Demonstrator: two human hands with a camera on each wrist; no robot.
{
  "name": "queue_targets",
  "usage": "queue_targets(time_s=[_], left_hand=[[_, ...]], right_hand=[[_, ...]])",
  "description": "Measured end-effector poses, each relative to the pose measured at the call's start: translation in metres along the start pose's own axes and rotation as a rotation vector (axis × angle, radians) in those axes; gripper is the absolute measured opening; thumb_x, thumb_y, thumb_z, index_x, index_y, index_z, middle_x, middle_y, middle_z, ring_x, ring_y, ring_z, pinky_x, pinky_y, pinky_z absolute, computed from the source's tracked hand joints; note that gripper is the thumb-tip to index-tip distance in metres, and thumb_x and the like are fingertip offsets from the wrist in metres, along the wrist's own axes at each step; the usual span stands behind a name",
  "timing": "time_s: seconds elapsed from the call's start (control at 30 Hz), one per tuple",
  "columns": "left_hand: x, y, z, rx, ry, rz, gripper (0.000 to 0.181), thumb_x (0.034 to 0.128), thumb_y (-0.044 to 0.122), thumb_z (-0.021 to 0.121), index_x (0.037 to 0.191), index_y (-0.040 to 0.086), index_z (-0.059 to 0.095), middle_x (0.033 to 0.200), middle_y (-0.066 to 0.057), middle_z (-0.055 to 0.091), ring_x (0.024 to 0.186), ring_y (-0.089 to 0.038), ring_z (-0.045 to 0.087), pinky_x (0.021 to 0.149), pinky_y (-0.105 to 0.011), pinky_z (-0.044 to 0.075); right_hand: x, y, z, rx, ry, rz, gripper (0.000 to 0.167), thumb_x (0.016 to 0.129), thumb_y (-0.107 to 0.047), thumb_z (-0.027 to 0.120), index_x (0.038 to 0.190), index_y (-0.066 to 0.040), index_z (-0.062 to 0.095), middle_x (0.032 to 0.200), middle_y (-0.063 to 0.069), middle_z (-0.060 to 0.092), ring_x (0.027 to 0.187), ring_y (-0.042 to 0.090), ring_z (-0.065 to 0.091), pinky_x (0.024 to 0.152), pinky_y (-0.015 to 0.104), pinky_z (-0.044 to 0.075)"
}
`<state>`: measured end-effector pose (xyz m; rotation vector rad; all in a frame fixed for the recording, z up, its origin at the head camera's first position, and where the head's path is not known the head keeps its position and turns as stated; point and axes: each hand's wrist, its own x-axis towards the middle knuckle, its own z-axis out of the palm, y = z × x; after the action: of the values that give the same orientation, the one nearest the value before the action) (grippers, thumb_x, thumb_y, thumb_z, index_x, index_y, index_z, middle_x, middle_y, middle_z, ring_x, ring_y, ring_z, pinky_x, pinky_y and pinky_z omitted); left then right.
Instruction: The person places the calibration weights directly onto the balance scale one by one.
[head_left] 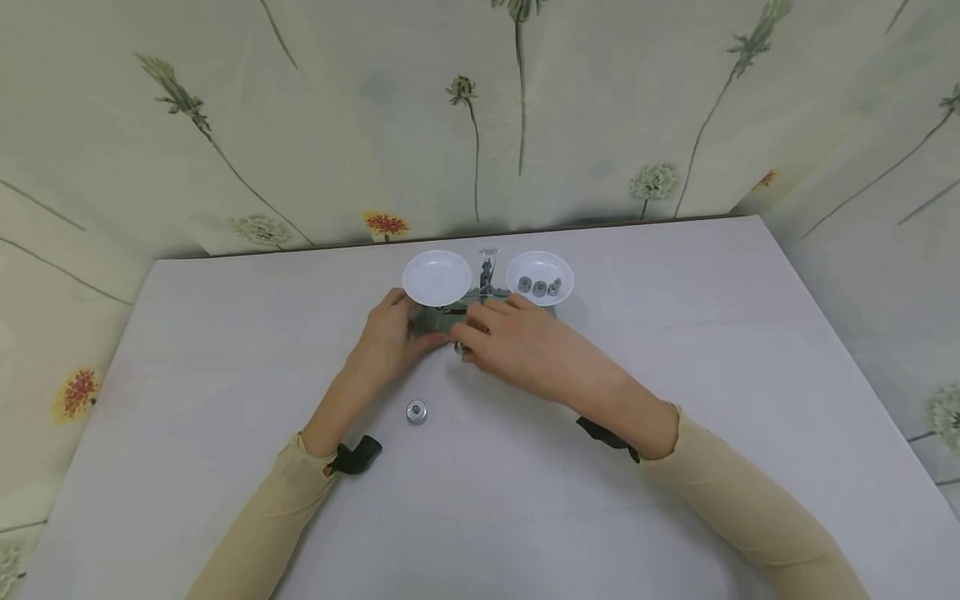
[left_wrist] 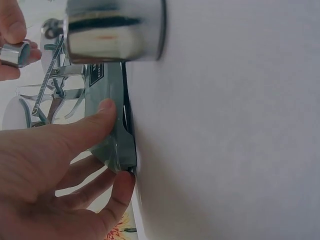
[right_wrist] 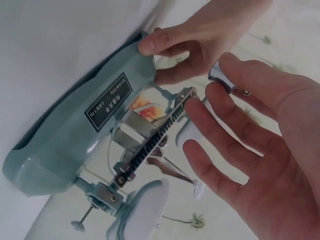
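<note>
A green balance scale (right_wrist: 65, 140) with two white pans stands on the table near its back edge. My left hand (head_left: 384, 337) grips the left end of its base; in the left wrist view the thumb lies on the front face and fingers reach round the end. My right hand (head_left: 525, 343) pinches a small cylindrical metal weight (right_wrist: 221, 77) between thumb and index finger, in front of the scale's ruled beam (right_wrist: 155, 142). The other right fingers are spread near that beam. Several small weights (head_left: 539, 288) sit in the right pan (head_left: 566, 271); the left pan (head_left: 437, 277) is bare.
One more metal weight (head_left: 416, 412) with a knob stands on the white table (head_left: 480, 517), nearer me than the scale and to the right of my left forearm. Behind the table hangs a flower-patterned backdrop (head_left: 360, 150). Black straps (head_left: 358, 455) circle the wrists.
</note>
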<state>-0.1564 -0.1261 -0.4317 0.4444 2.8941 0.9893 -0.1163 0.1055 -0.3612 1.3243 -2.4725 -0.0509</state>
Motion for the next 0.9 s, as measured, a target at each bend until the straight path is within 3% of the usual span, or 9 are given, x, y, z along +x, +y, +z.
queue_targets(time_s=[0.47,0.73,0.9], left_hand=[[-0.001,-0.003,0.000,-0.026,-0.008,-0.009,0.071,0.0931,0.025,0.087,0.151,-0.003,0.056,0.145,-0.023,0.061,0.114,-0.037,0.067,0.097,-0.048,0.061],[0.000,-0.001,-0.001,-0.031,-0.006,0.001,0.069,0.0922,0.024,0.088,0.148,-0.004,0.058,0.145,-0.023,0.062,0.112,-0.036,0.068,0.097,-0.047,0.061],[0.000,0.001,-0.001,-0.032,-0.016,-0.010,0.069,0.0927,0.024,0.087,0.148,-0.005,0.057,0.146,-0.022,0.062,0.112,-0.035,0.067,0.097,-0.047,0.061]], right_hand=[[0.013,0.010,-0.012,-0.030,0.004,0.003,0.024,0.098,-0.025,0.082,0.113,-0.014,0.066,0.095,0.001,0.061,0.079,0.021,0.058,0.077,0.033,0.050],[0.019,0.016,-0.012,-0.020,0.093,-0.004,0.017,0.102,-0.023,0.077,0.110,-0.012,0.066,0.096,0.002,0.064,0.090,0.022,0.063,0.099,0.040,0.055],[0.023,0.019,-0.012,0.000,0.105,-0.001,0.017,0.102,-0.022,0.077,0.110,-0.011,0.066,0.099,0.003,0.067,0.098,0.023,0.067,0.108,0.043,0.054]])
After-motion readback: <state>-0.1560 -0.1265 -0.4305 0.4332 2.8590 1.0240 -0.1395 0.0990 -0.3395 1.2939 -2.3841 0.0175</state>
